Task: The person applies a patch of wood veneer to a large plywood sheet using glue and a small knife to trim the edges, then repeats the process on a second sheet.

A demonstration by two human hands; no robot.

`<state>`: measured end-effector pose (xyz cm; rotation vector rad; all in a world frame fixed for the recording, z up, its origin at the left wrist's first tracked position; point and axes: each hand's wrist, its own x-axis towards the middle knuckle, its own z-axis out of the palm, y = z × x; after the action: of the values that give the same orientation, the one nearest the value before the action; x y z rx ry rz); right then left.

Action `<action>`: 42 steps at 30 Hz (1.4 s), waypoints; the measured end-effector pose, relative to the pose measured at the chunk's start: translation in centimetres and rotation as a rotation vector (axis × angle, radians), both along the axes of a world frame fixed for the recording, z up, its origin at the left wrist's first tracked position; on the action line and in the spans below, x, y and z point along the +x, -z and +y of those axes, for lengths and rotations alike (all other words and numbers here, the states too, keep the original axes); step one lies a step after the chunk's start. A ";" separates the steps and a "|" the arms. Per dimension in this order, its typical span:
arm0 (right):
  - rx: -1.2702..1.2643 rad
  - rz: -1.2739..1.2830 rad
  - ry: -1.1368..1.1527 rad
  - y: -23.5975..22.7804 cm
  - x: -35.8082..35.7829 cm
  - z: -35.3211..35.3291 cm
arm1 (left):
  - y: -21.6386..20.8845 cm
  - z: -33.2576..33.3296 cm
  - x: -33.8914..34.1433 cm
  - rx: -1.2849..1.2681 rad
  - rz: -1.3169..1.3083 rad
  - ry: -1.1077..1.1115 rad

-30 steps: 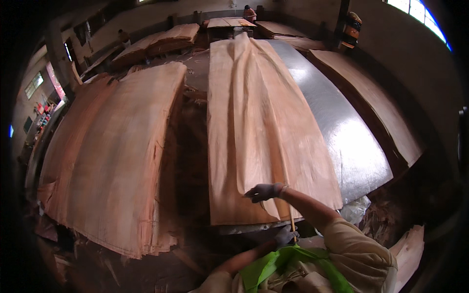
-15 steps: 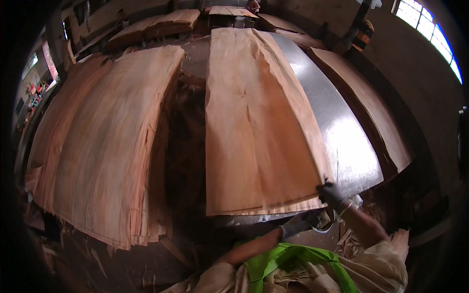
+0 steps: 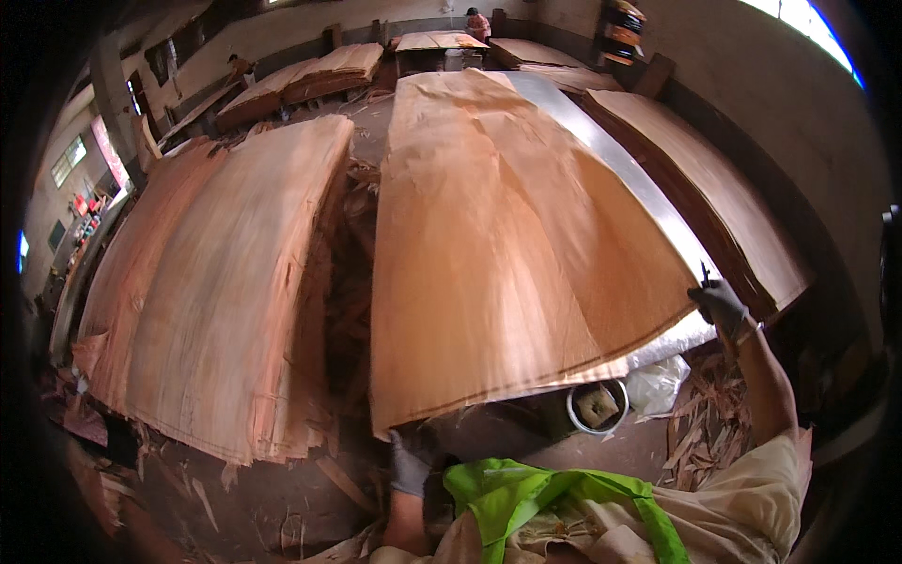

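A large thin wood veneer sheet [image 3: 489,282] lies over a shiny metal-topped table [image 3: 691,329], its near edge raised and its surface rippled. My right hand [image 3: 722,305], in a grey glove, is closed on the sheet's near right corner. Something small and dark sticks up by its fingers; I cannot make out what it is. My left hand [image 3: 410,467], also gloved, is closed at the near left corner, its fingertips partly hidden by the sheet. The sheet covers most of the tabletop, leaving metal showing along the right side.
Stacked veneer sheets [image 3: 230,291] stand to the left, and another stack [image 3: 700,183] to the right. A round-rimmed container [image 3: 598,408] and a clear plastic bag [image 3: 656,385] are below the near edge. Wood scraps [image 3: 705,423] litter the floor. Two people [image 3: 478,26] are far back.
My left hand has moved left to the sheet's near left corner. My right hand has moved right and farther away with its corner, spreading the sheet over more of the metal.
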<state>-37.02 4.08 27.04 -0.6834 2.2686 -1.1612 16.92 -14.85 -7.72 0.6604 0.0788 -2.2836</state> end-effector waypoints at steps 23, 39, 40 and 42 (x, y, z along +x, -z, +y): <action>-0.078 0.284 0.062 17.4 -25.8 31.2 | -5.3 13.9 -23.0 -0.382 -0.356 -0.243; -0.018 -0.009 0.058 17.8 -41.3 18.9 | 1.5 5.1 -39.8 -0.220 -0.502 -0.305; -0.036 -0.052 0.057 18.0 -41.7 19.0 | 1.5 5.1 -40.7 -0.283 -0.525 -0.284; -0.023 -0.136 0.039 18.4 -42.1 19.3 | 1.4 5.6 -41.8 -0.238 -0.562 -0.367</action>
<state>-79.08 23.40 8.64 -0.5530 2.1666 -1.2165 -24.90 -9.26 -9.16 1.0368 -0.3102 -1.6609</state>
